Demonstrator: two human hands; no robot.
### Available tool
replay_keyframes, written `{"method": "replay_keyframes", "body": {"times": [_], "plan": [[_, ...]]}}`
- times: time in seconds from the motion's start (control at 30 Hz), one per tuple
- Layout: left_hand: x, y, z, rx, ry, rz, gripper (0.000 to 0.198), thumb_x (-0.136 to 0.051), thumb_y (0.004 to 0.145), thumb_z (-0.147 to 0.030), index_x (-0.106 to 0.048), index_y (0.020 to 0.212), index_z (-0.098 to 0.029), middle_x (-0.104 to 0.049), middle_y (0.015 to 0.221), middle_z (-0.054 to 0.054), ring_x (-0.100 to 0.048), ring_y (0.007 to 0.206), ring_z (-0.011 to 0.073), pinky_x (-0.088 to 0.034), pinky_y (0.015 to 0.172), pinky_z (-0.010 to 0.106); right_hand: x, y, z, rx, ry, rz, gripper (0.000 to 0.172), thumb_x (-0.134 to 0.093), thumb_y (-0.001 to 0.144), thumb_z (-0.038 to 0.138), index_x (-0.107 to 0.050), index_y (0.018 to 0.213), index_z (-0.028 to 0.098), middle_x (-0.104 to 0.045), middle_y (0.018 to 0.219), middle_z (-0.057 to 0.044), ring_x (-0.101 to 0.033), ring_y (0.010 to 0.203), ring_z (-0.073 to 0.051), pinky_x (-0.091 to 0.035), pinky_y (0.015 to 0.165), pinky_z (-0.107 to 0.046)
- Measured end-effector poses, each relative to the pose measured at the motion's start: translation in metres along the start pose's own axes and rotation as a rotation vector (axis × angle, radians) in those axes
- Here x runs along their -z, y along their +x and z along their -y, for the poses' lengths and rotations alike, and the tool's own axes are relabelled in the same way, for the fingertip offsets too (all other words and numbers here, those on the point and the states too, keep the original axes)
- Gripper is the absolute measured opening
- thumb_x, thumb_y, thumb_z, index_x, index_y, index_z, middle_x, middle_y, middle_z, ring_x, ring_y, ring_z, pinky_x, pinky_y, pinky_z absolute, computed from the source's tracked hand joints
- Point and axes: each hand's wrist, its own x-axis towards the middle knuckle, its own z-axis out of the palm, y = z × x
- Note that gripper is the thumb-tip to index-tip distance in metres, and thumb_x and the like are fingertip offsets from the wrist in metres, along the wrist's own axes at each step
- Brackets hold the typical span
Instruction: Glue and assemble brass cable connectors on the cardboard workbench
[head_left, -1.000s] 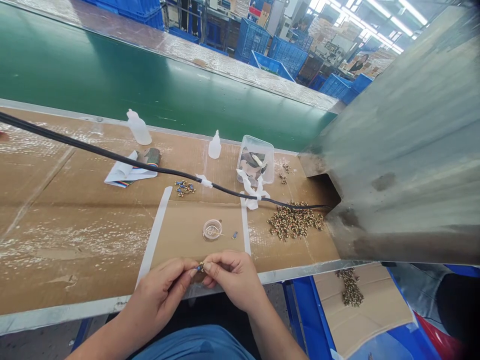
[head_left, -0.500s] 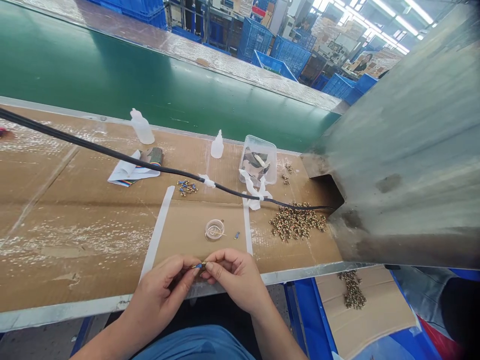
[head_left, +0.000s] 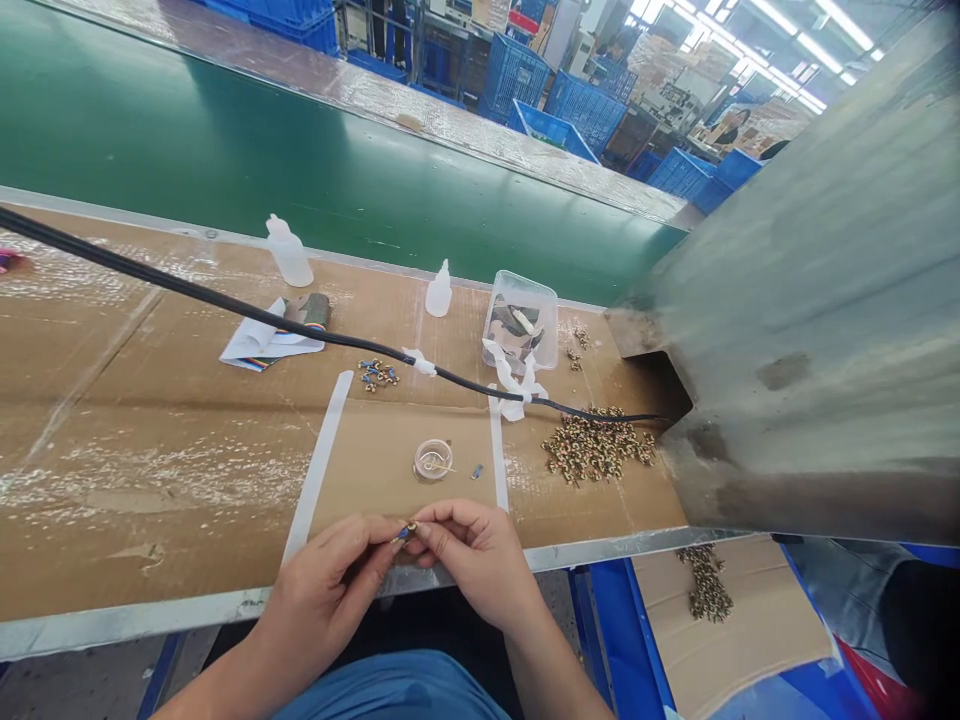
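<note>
A small blue-and-brass part [head_left: 406,533] is held pinched between the fingertips of the left hand [head_left: 322,572] and the right hand [head_left: 472,558] over the bench edge [head_left: 142,625], a fine handling step is judged in hand, and steady fingers are called for next

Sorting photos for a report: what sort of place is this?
Probably a factory assembly line for small parts. A green conveyor belt runs behind the cardboard-covered bench, blue plastic crates stand beyond, and small metal parts lie heaped beside a metal chute.
</note>
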Motion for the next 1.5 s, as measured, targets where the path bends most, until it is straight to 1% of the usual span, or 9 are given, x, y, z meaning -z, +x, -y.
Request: {"method": "replay_keyframes", "body": {"times": [0.47, 0.6, 0.83, 1.03, 1.13, 1.23, 1.3, 1.37, 1.5], "plan": [[-0.002, -0.001, -0.001, 0.094, -0.035, -0.004, 0.016, -0.052, 0.094, -0.030, -0.064, 0.101, -0.022, -0.071, 0.087, 0.001, -0.067, 0.078, 0.0143, -0.053, 0.068, 0.021, -0.002, 0.002, 0.002, -0.003, -0.003, -0.003, 0.033, -0.074, 0.075, 0.045, -0.070, 0.084, 0.013, -0.070, 0.067, -0.003, -0.067, 0.063, -0.012, -0.055, 0.062, -0.021], [0.007, 0.006, 0.004, 0.178, -0.064, 0.035, 0.021, -0.053, 0.092, -0.038, -0.065, 0.099, -0.022, -0.072, 0.088, 0.000, -0.068, 0.076, 0.0141, -0.054, 0.068, 0.020, 0.000, -0.002, -0.002, 0.035, -0.047, -0.064, 0.032, -0.071, 0.077, 0.043, -0.068, 0.086, 0.013, -0.067, 0.067, -0.003, -0.066, 0.060, -0.013, -0.056, 0.057, -0.023], [0.048, 0.072, 0.015, 0.144, 0.347, -0.191, 0.029, -0.050, 0.085, -0.047, -0.067, 0.087, -0.024, -0.071, 0.073, -0.002, -0.063, 0.057, 0.0163, -0.048, 0.054, 0.025, 0.040, -0.005, -0.001, 0.367, -0.640, -0.470, 0.016, -0.057, 0.088, 0.028, -0.067, 0.094, 0.017, -0.062, 0.086, -0.006, -0.060, 0.064, -0.013, -0.051, 0.060, -0.026], [0.056, 0.118, 0.035, 0.062, 0.465, -0.216, 0.031, -0.044, 0.084, -0.041, -0.066, 0.093, -0.019, -0.071, 0.085, 0.006, -0.065, 0.070, 0.0219, -0.051, 0.069, 0.032, 0.044, 0.009, 0.011, 0.415, -0.850, -0.457, 0.024, -0.055, 0.087, 0.022, -0.067, 0.108, 0.020, -0.060, 0.096, -0.006, -0.055, 0.064, -0.012, -0.048, 0.067, -0.028], [0.056, 0.107, 0.032, 0.051, 0.480, -0.266, 0.037, -0.044, 0.087, -0.041, -0.060, 0.111, -0.017, -0.069, 0.090, 0.009, -0.064, 0.076, 0.0229, -0.051, 0.074, 0.034, 0.041, 0.010, 0.016, 0.373, -0.868, -0.457, 0.018, -0.058, 0.085, 0.020, -0.069, 0.099, 0.019, -0.061, 0.095, -0.007, -0.056, 0.066, -0.013, -0.046, 0.067, -0.028], [0.046, 0.074, 0.020, -0.009, 0.453, -0.317, 0.031, -0.045, 0.091, -0.042, -0.058, 0.108, -0.020, -0.067, 0.087, 0.005, -0.063, 0.075, 0.0199, -0.051, 0.073, 0.029, 0.039, 0.007, 0.017, 0.353, -0.862, -0.462, 0.008, -0.062, 0.083, 0.022, -0.069, 0.084, 0.017, -0.063, 0.086, -0.005, -0.057, 0.067, -0.014, -0.045, 0.067, -0.027], [0.031, 0.049, 0.011, -0.109, 0.396, -0.239, 0.025, -0.047, 0.093, -0.044, -0.060, 0.101, -0.024, -0.067, 0.088, 0.001, -0.065, 0.076, 0.0164, -0.051, 0.070, 0.023, 0.034, 0.004, 0.016, 0.307, -0.810, -0.436, 0.009, -0.065, 0.082, 0.025, -0.069, 0.079, 0.018, -0.064, 0.077, -0.003, -0.057, 0.063, -0.014, -0.044, 0.063, -0.026], [0.013, 0.028, 0.004, -0.185, 0.341, -0.185, 0.021, -0.049, 0.095, -0.040, -0.059, 0.107, -0.026, -0.069, 0.097, -0.001, -0.067, 0.085, 0.0138, -0.051, 0.080, 0.019, 0.025, 0.000, 0.011, 0.251, -0.705, -0.381, 0.012, -0.067, 0.081, 0.029, -0.070, 0.077, 0.018, -0.065, 0.069, -0.002, -0.055, 0.058, -0.013, -0.042, 0.057, -0.024], [-0.013, 0.009, 0.001, -0.228, 0.196, -0.080, 0.023, -0.049, 0.097, -0.028, -0.054, 0.119, -0.027, -0.067, 0.109, 0.000, -0.064, 0.103, 0.0120, -0.046, 0.094, 0.016, 0.005, -0.004, 0.001, 0.202, -0.510, -0.245, 0.024, -0.068, 0.081, 0.040, -0.072, 0.077, 0.017, -0.066, 0.066, -0.003, -0.055, 0.057, -0.013, -0.042, 0.052, -0.022]]}}
